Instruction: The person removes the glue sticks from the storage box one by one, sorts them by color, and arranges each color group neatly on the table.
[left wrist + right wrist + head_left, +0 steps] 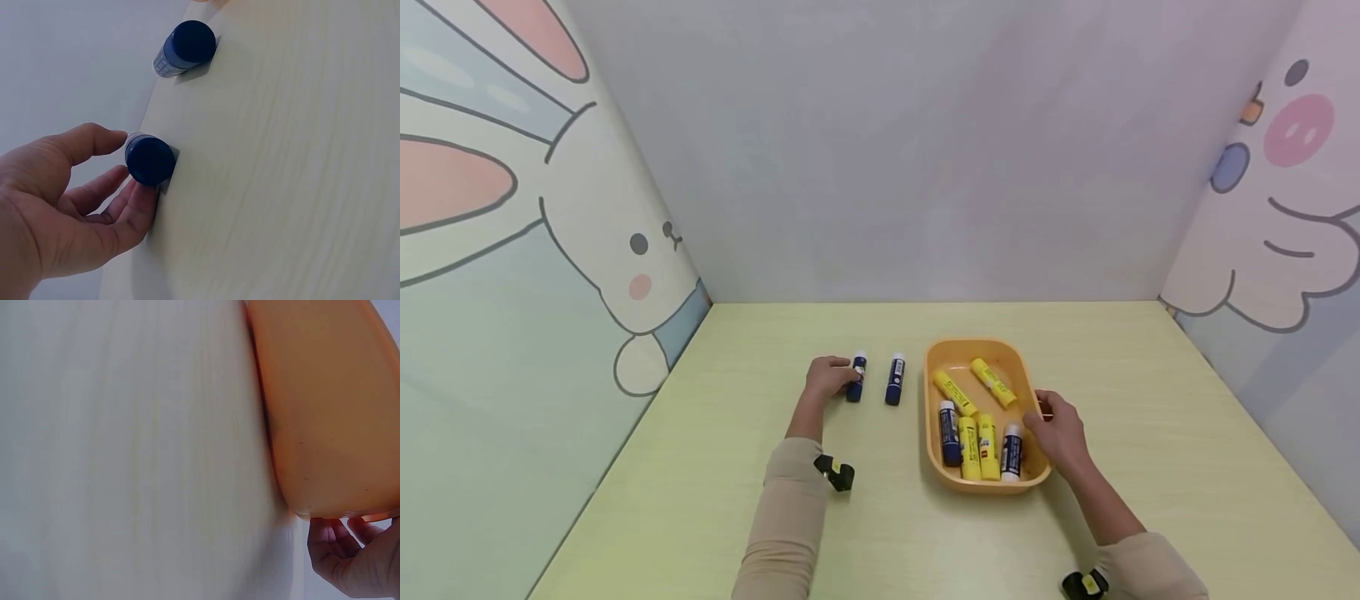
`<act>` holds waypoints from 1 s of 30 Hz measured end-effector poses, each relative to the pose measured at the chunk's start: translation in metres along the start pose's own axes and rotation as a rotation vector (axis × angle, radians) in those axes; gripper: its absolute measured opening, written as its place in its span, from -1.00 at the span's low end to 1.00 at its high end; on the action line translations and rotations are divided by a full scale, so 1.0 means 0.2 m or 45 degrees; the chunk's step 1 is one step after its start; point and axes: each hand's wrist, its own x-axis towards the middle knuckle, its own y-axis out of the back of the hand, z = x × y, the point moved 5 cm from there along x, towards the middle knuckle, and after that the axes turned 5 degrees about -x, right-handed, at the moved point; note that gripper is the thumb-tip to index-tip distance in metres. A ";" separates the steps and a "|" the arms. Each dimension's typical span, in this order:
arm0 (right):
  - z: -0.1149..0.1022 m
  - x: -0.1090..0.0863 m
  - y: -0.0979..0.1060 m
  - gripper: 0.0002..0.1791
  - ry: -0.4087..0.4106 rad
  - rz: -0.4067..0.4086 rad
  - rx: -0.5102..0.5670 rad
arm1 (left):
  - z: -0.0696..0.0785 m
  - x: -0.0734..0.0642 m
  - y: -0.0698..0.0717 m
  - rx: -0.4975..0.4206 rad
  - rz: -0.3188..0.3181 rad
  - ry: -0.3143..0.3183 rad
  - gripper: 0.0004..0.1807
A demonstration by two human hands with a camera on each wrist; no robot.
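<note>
My left hand (829,377) is at a dark blue glue stick (855,390) lying on the table, its thumb and fingers round the stick from either side. In the left wrist view, the blue end of that glue stick (150,161) faces the camera between the digits. Another blue glue stick (894,380) lies just to its right, untouched. At the right, my right hand (1060,429) grips the side rim of an orange plastic basket (932,446), thumb over the edge and fingers outside. Inside the basket are several yellow glue sticks (969,448) and two blue ones (950,433).
The pale wood table (880,533) runs back to a plain grey wall (910,150). Side walls carry a cartoon rabbit (595,250) on the left and a cartoon pig (1285,250) on the right.
</note>
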 end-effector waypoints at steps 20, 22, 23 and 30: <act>-0.01 0.00 0.00 -0.48 0.005 -0.001 0.009 | 0.08 -0.06 0.02 -0.076 0.013 0.033 -0.51; -0.01 0.00 0.00 -0.48 0.005 -0.002 0.008 | 0.11 -0.07 0.02 -0.104 0.007 0.033 -0.50; -0.01 0.00 0.00 -0.48 0.005 -0.002 0.007 | 0.12 -0.08 0.01 -0.111 0.002 0.036 -0.50; 0.00 0.00 0.00 -0.49 -0.007 -0.015 0.009 | 0.22 -0.12 -0.05 -0.110 -0.046 -0.010 -0.48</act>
